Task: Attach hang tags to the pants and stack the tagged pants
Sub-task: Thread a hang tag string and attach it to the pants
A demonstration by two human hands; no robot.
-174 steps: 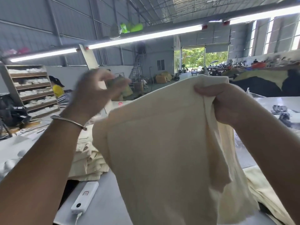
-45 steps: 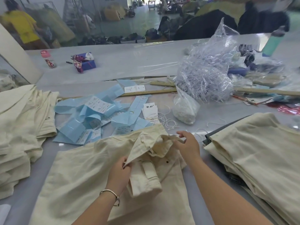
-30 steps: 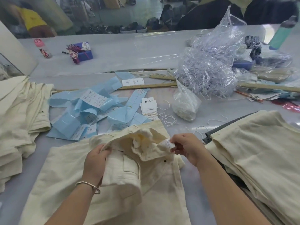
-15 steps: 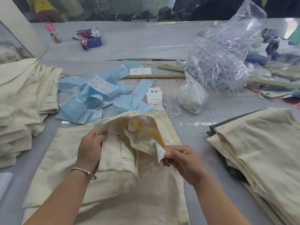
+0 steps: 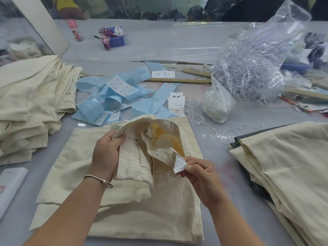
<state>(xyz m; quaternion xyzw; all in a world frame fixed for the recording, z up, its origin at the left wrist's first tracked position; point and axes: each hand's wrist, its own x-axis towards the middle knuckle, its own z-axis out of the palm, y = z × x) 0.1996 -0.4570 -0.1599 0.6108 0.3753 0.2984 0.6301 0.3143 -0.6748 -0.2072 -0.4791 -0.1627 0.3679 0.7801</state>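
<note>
Pants [image 5: 124, 201], cream and folded, are lying flat on the grey table [image 5: 177, 41] right in front of me, with the waistband turned open toward me so the yellow pocket lining is showing. My left hand [image 5: 106, 155] is gripping the raised edge of the waistband, fingers curled around the cloth. My right hand [image 5: 198, 176] is pinching the small white care label [image 5: 179, 164] sewn inside the waist between thumb and fingertips, pulling it out so the print is facing up.

Just beyond the pants, a small pile of white hang tags [image 5: 176, 103] is waiting, with loose white strings [image 5: 195, 116] curling beside it. To their left, pale blue sticker sheets [image 5: 113, 100] are scattered. A small bag of white fasteners [image 5: 215, 105] is sitting beside the strings, near a big clear bag of plastic strips [image 5: 255, 68]. Wooden rulers [image 5: 179, 80] are lying farther back.

A stack of cream pants [image 5: 30, 107] is resting at my left and another stack [image 5: 287, 171] at my right; I cannot tell which one is already tagged.

I am judging this pair to be at the start of its turn: no hang tag is showing on it yet. I am likely reading the size. Picking a tag, fastening it and stacking the pair are still ahead.
</note>
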